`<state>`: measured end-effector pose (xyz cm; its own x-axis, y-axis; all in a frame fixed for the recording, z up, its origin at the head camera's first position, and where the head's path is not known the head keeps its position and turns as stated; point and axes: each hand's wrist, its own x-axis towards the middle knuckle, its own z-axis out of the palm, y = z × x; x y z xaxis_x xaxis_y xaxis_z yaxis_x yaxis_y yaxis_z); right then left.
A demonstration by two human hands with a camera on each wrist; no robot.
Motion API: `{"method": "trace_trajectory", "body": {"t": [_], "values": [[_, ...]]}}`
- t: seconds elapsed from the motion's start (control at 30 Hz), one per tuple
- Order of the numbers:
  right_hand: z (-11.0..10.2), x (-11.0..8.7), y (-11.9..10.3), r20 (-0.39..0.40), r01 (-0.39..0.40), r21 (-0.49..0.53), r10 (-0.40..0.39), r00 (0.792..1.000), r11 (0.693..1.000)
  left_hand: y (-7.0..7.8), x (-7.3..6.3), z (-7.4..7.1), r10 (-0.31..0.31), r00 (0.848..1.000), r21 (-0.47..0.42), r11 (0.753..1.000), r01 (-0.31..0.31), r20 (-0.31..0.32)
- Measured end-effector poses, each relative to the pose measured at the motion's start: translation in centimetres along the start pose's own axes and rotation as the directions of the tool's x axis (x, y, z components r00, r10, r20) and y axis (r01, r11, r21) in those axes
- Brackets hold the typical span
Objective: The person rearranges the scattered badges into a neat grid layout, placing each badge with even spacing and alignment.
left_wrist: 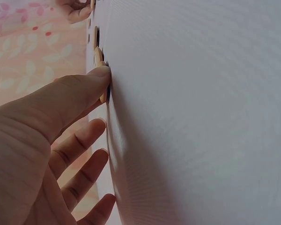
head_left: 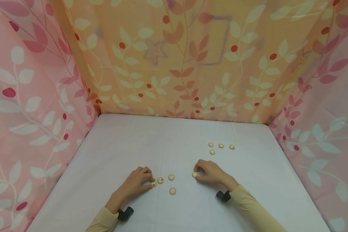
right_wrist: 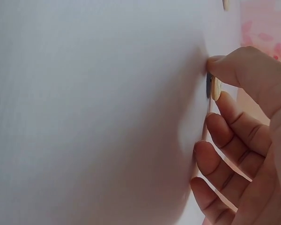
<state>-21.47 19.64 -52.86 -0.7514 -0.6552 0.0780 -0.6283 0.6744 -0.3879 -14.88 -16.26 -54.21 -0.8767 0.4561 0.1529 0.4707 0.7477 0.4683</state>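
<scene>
Left hand (head_left: 137, 181) pinches a round, pale-yellow, wooden-looking disc (head_left: 154, 184) — its dark marking illegible — while right hand (head_left: 211, 172) pinches a similar disc (head_left: 194, 174).

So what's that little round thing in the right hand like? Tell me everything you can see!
The little round thing is a thin, pale yellow-tan disc that looks like wood or plastic. Any marks on its face are too small to read. Seen edge-on, it has a dark strip on its lower side, maybe shadow or backing. It sits nearly flat at the white tabletop; I can't tell if it's slightly lifted. The right hand pinches it by its edge.
</scene>
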Motion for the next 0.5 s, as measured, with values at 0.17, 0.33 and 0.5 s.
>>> {"method": "trace_trajectory", "body": {"t": [0.17, 0.33, 0.5], "values": [[-0.2, -0.1, 0.7, -0.014, -0.015, 0.003, 0.015, 1.0, 1.0, 0.1, 0.0, 0.0, -0.01, 1.0, 0.004, 1.0, 0.01, 0.0], [-0.3, -0.1, 1.3, -0.023, -0.042, -0.01, 0.042, 0.999, 0.999, 0.2, -0.1, 0.1, -0.009, 1.0, 0.01, 1.0, 0.009, -0.005], [-0.3, -0.3, 1.9, -0.04, -0.049, -0.017, 0.048, 0.998, 0.999, 0.2, -0.1, 0.0, -0.006, 1.0, 0.007, 1.0, 0.006, -0.007]]}}
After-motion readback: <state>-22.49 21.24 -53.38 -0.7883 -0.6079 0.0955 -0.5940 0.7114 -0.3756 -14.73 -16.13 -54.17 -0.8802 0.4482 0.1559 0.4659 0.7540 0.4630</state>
